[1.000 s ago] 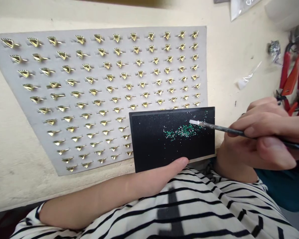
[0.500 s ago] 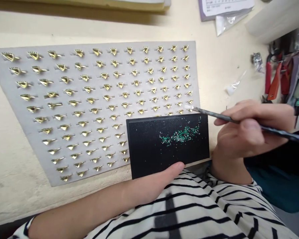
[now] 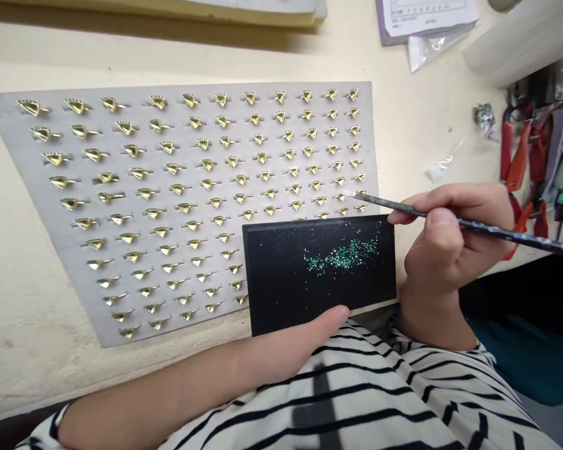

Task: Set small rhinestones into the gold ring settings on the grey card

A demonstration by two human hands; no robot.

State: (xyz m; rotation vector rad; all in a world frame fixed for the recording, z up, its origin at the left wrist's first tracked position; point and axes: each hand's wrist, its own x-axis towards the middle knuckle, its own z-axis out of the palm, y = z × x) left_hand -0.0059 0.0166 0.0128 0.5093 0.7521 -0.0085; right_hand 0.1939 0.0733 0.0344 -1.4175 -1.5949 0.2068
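My left hand (image 3: 304,340) grips the near edge of a black ridged tray (image 3: 276,281), thumb on top and the other fingers hidden beneath. Tiny green and clear rhinestones (image 3: 344,255) lie scattered across the tray. Between the thumb and fingers of my right hand (image 3: 450,234) is a thin dark stick with a pale tip (image 3: 403,207). Its tip hovers over or touches the right side of a grey board (image 3: 70,281); contact is too small to tell. Rows of gold rings with triangular faces (image 3: 207,164) stand in the board's slits. The tray covers the board's lower right corner.
Red and orange-handled pliers (image 3: 518,156) lie at the right. Small clear plastic bags (image 3: 443,164) and a paper pad (image 3: 426,19) are on the cream table (image 3: 413,112). A yellowish slab (image 3: 169,12) lies along the far edge.
My right hand with the stick has moved left, bringing the tip slightly left and up over the rings. The view has shifted a little. My left hand still grips the tray.
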